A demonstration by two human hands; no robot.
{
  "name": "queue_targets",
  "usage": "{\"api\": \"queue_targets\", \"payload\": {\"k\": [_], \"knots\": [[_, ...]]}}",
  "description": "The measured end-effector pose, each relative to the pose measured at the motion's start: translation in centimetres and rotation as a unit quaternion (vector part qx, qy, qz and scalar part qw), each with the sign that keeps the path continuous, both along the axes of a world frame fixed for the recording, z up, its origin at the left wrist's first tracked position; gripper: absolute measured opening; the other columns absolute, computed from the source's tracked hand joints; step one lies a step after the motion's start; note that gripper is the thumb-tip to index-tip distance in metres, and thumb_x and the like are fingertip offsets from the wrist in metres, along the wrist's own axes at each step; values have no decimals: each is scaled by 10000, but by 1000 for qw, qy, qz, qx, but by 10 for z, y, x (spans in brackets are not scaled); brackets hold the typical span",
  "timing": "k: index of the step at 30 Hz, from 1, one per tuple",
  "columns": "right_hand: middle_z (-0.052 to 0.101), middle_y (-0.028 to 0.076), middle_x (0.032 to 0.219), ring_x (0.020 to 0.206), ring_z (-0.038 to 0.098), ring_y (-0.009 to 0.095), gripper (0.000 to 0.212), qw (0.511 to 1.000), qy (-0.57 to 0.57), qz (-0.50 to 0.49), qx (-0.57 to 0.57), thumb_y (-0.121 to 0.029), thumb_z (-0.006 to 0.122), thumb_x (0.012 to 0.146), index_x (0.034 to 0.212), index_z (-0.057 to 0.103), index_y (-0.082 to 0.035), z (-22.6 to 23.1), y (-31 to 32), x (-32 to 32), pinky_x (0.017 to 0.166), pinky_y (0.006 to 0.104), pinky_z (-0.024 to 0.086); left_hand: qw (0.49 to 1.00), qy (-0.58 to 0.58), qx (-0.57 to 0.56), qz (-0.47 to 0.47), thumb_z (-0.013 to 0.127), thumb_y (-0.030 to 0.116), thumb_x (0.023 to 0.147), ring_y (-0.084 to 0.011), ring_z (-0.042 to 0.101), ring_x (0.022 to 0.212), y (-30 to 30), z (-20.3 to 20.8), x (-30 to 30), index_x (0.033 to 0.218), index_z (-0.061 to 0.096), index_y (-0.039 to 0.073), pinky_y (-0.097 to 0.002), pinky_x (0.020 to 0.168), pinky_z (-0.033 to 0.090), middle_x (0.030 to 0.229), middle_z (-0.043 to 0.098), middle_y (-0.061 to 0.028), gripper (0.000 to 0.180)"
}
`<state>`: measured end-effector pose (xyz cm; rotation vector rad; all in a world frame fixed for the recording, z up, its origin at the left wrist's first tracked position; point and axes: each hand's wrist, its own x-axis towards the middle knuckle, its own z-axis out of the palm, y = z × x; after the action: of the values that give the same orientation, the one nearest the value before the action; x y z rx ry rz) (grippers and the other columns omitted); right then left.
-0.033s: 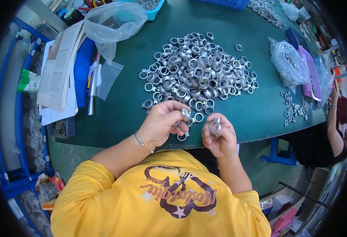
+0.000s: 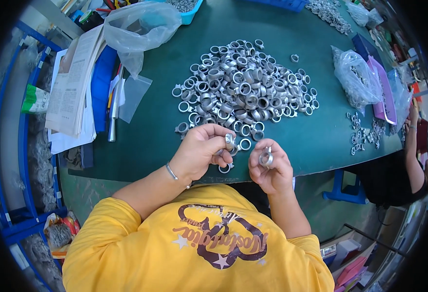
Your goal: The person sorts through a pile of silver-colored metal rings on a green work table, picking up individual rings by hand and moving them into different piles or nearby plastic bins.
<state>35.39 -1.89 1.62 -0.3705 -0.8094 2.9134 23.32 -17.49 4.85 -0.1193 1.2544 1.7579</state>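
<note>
A large heap of silver metal rings [image 2: 245,82], each with a small lug, lies on the green table. At its near edge, my left hand [image 2: 205,148] is closed, pinching one metal ring [image 2: 229,141] between thumb and fingers. To its right, my right hand [image 2: 272,170] holds another metal ring [image 2: 266,157] against its curled fingers, its lug upward. The two hands are apart. Between them lies a loose ring [image 2: 244,144] on the table, and one more ring [image 2: 226,168] sits just below my left hand.
On the left are papers [image 2: 73,82], a blue tray [image 2: 103,85], pens and a clear plastic bag [image 2: 141,31]. To the right stand a bag of parts [image 2: 355,78], a pink tray [image 2: 382,92] and small loose parts [image 2: 367,134]. Another person's arm [image 2: 409,151] shows at far right.
The ring in my right hand has turned and shifted very slightly. My left hand looks the same.
</note>
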Motion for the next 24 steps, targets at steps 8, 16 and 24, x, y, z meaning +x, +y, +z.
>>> {"api": "queue_targets", "payload": {"k": [8,16,24], "knots": [[618,97,793,704,606,166,147,985,-13,77,155,-18,661,807,937,606,21,-4,22,7,448,249,420,999,47,-26,-8,561,6,838,-131,605,530,-2,2,2,954,595,-22,-218,446,479,740,630,-87,124],[601,61,807,724,609,261,127,555,1,-20,832,-54,724,715,831,681,-78,-1,12,-15,614,326,499,991,36,132,16,508,77,805,-178,636,655,-18,-2,-17,1014,543,8,-219,491,497,918,613,-146,222],[631,43,802,676,575,134,100,784,-5,-17,621,-46,737,744,810,662,-40,-4,21,-2,567,256,439,765,618,-145,-112,792,107,691,-173,606,636,-7,-7,-2,788,654,10,-267,565,472,731,611,-81,195]]}}
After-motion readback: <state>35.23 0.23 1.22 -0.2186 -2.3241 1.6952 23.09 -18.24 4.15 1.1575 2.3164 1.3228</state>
